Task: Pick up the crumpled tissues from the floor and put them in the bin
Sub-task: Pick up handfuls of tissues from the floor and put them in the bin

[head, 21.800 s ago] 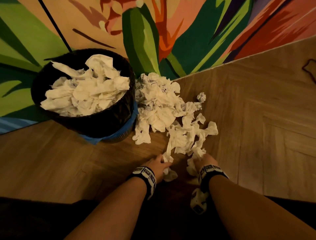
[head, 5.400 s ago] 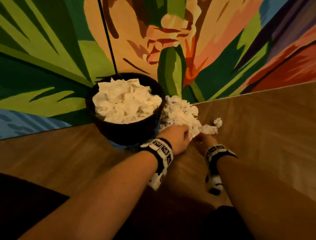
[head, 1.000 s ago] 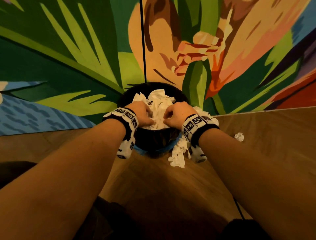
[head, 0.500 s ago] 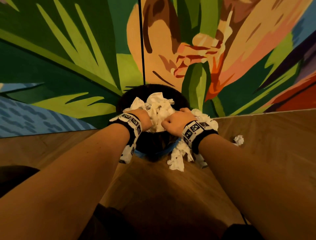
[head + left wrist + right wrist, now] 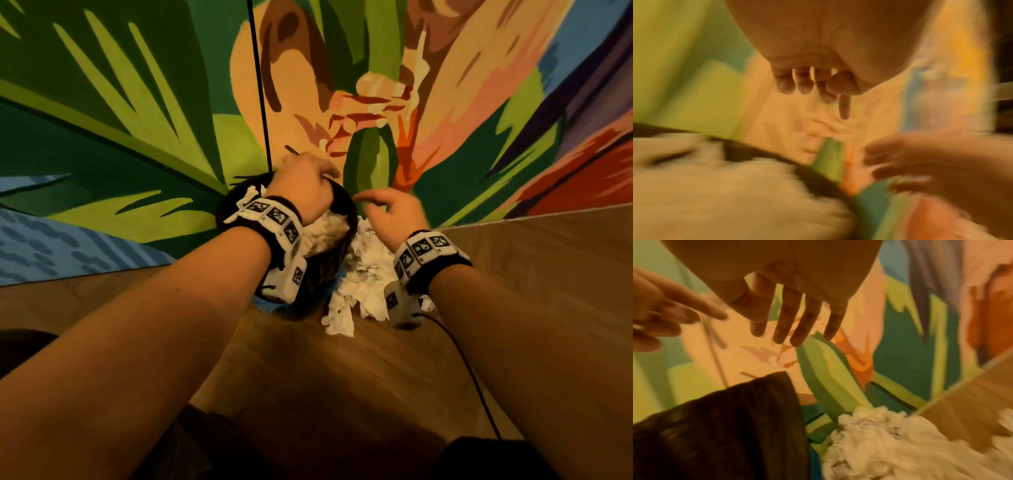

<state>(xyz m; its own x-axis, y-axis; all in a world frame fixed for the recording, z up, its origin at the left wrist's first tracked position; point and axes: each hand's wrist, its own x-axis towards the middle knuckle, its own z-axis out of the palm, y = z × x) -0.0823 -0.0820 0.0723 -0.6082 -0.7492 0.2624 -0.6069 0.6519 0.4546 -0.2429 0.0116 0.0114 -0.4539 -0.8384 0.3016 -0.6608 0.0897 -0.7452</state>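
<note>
Between loads: I have both hands empty above the bin (image 5: 337, 267), left hand (image 5: 301, 192) over its tissue-heaped mouth with fingers loosely hanging, right hand (image 5: 394, 216) spread flat just beside the rim. More tissues (image 5: 359, 284) lie on the floor (image 5: 513, 291) against the bin's right side, by the painted wall (image 5: 137, 137). Next, I judge, comes a reach down for that pile (the bin looks nearly full). A wrist cable (image 5: 462, 359) trails nearby.
</note>
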